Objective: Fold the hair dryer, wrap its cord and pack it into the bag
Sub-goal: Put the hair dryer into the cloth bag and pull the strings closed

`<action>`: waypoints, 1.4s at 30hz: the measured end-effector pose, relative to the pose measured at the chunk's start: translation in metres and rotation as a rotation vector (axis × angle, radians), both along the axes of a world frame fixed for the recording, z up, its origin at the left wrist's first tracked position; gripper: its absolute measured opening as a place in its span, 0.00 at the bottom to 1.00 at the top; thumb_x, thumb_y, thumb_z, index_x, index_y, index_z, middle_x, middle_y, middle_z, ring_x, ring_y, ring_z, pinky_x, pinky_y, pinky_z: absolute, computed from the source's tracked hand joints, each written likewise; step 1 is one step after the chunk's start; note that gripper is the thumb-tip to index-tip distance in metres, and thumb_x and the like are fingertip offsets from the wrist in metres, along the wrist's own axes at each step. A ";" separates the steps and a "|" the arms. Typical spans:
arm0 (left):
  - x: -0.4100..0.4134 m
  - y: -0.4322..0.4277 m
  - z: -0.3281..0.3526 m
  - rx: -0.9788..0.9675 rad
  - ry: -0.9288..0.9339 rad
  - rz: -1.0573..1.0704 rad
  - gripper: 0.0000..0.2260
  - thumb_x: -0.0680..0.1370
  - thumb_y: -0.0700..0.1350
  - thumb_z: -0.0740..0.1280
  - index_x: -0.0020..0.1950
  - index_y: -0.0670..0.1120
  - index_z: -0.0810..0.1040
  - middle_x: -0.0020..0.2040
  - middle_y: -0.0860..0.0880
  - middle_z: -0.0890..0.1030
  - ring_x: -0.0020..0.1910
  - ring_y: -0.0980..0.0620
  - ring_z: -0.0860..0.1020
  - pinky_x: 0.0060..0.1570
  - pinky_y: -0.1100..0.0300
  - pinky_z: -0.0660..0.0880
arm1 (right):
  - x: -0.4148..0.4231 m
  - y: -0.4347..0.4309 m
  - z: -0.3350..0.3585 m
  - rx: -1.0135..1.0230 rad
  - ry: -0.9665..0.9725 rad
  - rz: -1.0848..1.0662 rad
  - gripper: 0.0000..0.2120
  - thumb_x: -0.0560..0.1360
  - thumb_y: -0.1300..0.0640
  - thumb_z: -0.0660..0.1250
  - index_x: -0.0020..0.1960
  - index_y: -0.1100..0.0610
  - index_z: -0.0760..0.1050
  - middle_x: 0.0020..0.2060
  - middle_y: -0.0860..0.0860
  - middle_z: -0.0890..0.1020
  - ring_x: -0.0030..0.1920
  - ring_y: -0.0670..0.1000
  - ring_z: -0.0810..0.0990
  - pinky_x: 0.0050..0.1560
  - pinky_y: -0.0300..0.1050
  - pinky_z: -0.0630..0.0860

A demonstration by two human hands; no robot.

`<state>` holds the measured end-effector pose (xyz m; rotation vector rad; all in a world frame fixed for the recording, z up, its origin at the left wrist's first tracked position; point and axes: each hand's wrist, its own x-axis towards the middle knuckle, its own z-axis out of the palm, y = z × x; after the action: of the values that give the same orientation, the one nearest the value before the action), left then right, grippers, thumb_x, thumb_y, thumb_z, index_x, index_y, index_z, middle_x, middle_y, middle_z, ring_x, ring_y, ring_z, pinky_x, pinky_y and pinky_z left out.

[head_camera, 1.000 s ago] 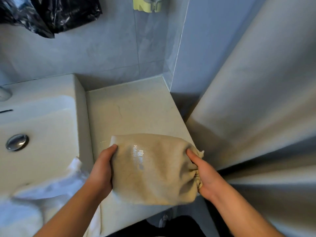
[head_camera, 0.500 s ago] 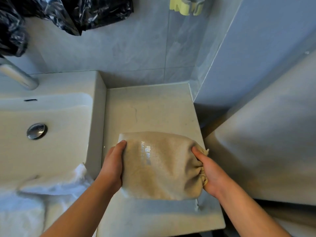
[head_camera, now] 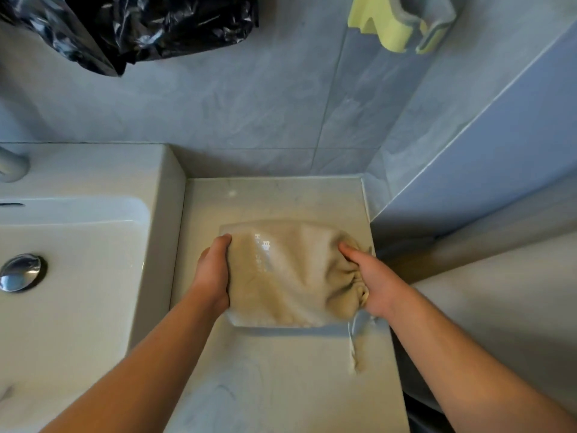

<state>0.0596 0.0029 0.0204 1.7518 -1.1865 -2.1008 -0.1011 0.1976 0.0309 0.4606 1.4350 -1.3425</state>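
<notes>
A beige cloth drawstring bag with pale lettering lies bulging on the light counter beside the sink. Its gathered mouth points right, and a drawstring end trails toward me. My left hand grips the bag's closed left end. My right hand holds the puckered mouth on the right. The hair dryer and its cord are hidden, presumably inside the bag.
A white sink basin with a chrome drain plug lies left of the counter. Grey tiled wall stands behind, with a black plastic bag and a yellow-green holder hanging above. The counter's right edge drops off.
Both hands have carried the bag farther back over the counter, away from the front edge, and it now rests on the surface. The view has tilted up and left.
</notes>
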 end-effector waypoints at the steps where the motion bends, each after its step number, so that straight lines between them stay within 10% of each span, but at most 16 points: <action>1: -0.008 -0.006 -0.003 -0.001 0.001 0.012 0.21 0.75 0.60 0.63 0.56 0.47 0.82 0.47 0.42 0.86 0.46 0.42 0.84 0.43 0.48 0.80 | -0.008 -0.009 -0.001 -0.007 -0.001 0.006 0.20 0.74 0.46 0.68 0.59 0.59 0.80 0.54 0.60 0.84 0.55 0.60 0.82 0.58 0.55 0.78; 17: -0.060 -0.055 -0.028 -0.023 0.037 0.003 0.17 0.78 0.60 0.64 0.52 0.48 0.81 0.48 0.45 0.86 0.46 0.46 0.84 0.48 0.49 0.80 | -0.072 -0.060 -0.032 0.056 0.162 0.014 0.21 0.71 0.47 0.71 0.60 0.57 0.79 0.51 0.56 0.86 0.53 0.58 0.84 0.60 0.57 0.78; 24: -0.014 -0.035 -0.043 -1.039 -0.246 -0.767 0.35 0.71 0.58 0.74 0.74 0.49 0.68 0.78 0.43 0.58 0.75 0.44 0.61 0.71 0.57 0.58 | -0.023 -0.021 -0.031 0.136 0.870 0.437 0.43 0.66 0.42 0.73 0.75 0.43 0.57 0.73 0.47 0.62 0.71 0.48 0.64 0.68 0.50 0.67; 42: -0.038 -0.055 -0.050 -0.979 -0.184 -0.741 0.30 0.76 0.48 0.71 0.76 0.53 0.65 0.81 0.51 0.43 0.77 0.50 0.59 0.64 0.62 0.63 | -0.045 -0.053 -0.035 0.128 0.903 0.539 0.38 0.71 0.47 0.72 0.76 0.46 0.58 0.66 0.42 0.66 0.64 0.43 0.65 0.62 0.41 0.65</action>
<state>0.0219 -0.0520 -0.0299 1.1012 -2.5948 -1.1126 -0.1457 0.1446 -0.0043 -0.5167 2.1741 -1.0326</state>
